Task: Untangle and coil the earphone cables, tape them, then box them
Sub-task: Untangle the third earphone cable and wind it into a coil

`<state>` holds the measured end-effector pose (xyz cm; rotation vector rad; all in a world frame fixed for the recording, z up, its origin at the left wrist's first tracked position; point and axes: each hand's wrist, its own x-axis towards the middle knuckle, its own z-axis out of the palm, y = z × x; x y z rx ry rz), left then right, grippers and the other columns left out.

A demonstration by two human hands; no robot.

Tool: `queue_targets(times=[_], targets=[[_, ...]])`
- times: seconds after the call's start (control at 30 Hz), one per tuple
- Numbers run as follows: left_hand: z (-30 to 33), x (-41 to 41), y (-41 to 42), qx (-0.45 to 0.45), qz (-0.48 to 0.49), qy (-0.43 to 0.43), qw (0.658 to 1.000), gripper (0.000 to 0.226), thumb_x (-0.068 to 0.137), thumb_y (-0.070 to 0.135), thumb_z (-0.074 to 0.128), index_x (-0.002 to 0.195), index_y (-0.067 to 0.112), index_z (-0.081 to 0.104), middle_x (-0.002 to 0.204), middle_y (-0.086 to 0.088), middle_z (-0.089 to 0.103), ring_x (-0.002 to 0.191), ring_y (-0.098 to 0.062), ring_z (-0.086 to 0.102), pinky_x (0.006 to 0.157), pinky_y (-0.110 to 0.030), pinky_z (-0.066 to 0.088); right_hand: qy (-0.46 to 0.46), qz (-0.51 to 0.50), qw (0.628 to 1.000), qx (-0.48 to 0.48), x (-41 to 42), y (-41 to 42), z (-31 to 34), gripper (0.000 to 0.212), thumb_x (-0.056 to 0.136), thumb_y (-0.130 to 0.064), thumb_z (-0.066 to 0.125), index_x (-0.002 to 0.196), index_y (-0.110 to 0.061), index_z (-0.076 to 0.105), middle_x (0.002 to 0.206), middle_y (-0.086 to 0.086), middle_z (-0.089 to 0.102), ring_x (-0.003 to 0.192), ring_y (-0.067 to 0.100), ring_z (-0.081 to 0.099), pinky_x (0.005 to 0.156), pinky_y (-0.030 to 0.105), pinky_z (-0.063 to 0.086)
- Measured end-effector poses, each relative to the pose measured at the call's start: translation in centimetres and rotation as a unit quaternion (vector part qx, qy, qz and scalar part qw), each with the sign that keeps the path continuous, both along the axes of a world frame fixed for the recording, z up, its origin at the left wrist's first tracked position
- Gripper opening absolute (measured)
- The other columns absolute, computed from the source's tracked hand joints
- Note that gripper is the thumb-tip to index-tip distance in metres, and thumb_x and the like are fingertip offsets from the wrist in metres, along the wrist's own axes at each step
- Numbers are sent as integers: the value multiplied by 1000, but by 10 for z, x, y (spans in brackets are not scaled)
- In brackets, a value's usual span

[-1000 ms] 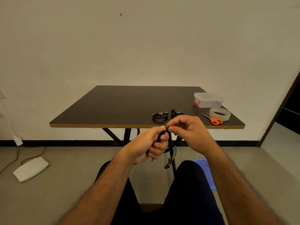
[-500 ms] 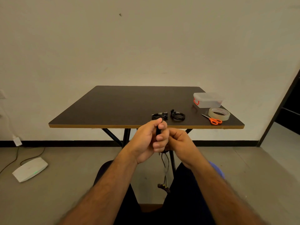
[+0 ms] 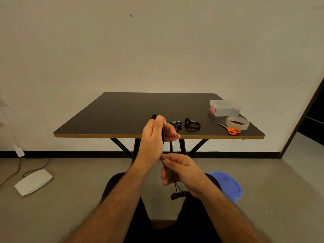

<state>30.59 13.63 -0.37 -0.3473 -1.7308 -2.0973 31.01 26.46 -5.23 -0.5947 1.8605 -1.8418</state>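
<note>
Two coiled earphone bundles (image 3: 185, 124) on table (image 3: 122, 116)

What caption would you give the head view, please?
Left hand and right hand stretch an earphone cable before the table.

Faint print inside tape roll (image 3: 237, 122), too small to read, no other legible text

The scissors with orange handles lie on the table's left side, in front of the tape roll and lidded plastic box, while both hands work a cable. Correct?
Not quite. In the head view the scissors lie on the table's right side, in front of the tape roll and lidded plastic box. The left hand and right hand do hold the cable.
</note>
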Motion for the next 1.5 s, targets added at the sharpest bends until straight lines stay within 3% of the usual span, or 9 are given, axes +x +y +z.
queue_targets(times=[0.17, 0.3, 0.63, 0.77, 0.93, 1.03, 1.17, 1.33, 1.5], targets=[[-10, -4, -5, -102, 67, 12, 993, 35, 107, 23, 30, 85, 13, 55, 70, -1, 67, 72, -21, 70, 75, -35, 60, -5, -21, 999, 28, 2, 5, 9, 20, 101, -13, 50, 109, -13, 68, 72, 4, 65, 55, 15, 59, 56, 26, 54], [-22, -8, -8, -230, 116, 21, 966, 36, 107, 27, 33, 82, 18, 57, 73, -1, 68, 72, -16, 68, 73, -31, 58, 3, -13, 998, 66, -4, 15, 21, 15, 97, -12, 58, 108, -10, 68, 76, 6, 67, 54, 16, 59, 62, 31, 56], [-31, -8, -9, -392, 92, -115, 908, 36, 106, 38, 32, 85, 20, 54, 70, 3, 64, 59, -6, 61, 56, -22, 48, 67, -20, 987, 144, -10, 33, 49, 22, 91, -3, 62, 107, -16, 70, 76, 4, 70, 65, 13, 64, 63, 32, 57], [-30, -5, -10, -295, -56, -224, 927, 36, 107, 35, 30, 90, 13, 52, 64, 0, 63, 47, -8, 53, 47, -23, 43, 182, -43, 968, 170, -17, 40, 61, 21, 90, -2, 64, 100, -19, 69, 84, 13, 73, 69, 14, 66, 66, 27, 57], [-26, -2, -10, -150, -232, -300, 913, 43, 104, 50, 28, 91, 16, 50, 57, 5, 42, 45, -7, 27, 44, -20, 23, 362, -104, 897, 231, -27, 41, 61, 23, 90, -11, 66, 88, -34, 68, 83, -14, 69, 82, -2, 63, 71, 15, 49], [-25, 1, -9, -89, -290, -321, 897, 48, 101, 58, 26, 84, 18, 48, 57, 6, 30, 45, -6, 19, 42, -19, 18, 383, -114, 891, 214, -31, 39, 57, 19, 90, -13, 67, 90, -32, 71, 86, -19, 68, 86, -2, 63, 74, 13, 46], [-25, 2, -11, -37, -334, -323, 885, 46, 96, 59, 32, 73, 22, 46, 55, 8, 24, 45, -6, 13, 40, -18, 15, 341, -114, 919, 164, -36, 40, 50, 14, 90, -12, 67, 96, -23, 73, 88, -12, 71, 87, 3, 67, 74, 17, 52], [-22, 4, -13, 5, -363, -299, 883, 40, 92, 50, 40, 61, 25, 43, 50, 9, 25, 42, -5, 13, 37, -16, 16, 154, -108, 982, 25, -36, 42, 42, 14, 94, -10, 61, 107, -15, 63, 89, 8, 72, 80, 21, 70, 67, 34, 58], [-26, 2, -13, 35, -368, -292, 882, 44, 93, 52, 39, 58, 24, 40, 48, 9, 27, 43, -7, 11, 38, -17, 14, 39, -111, 993, -32, -37, 37, 35, 12, 93, -8, 60, 105, -11, 63, 81, 11, 64, 69, 20, 62, 67, 41, 56]])
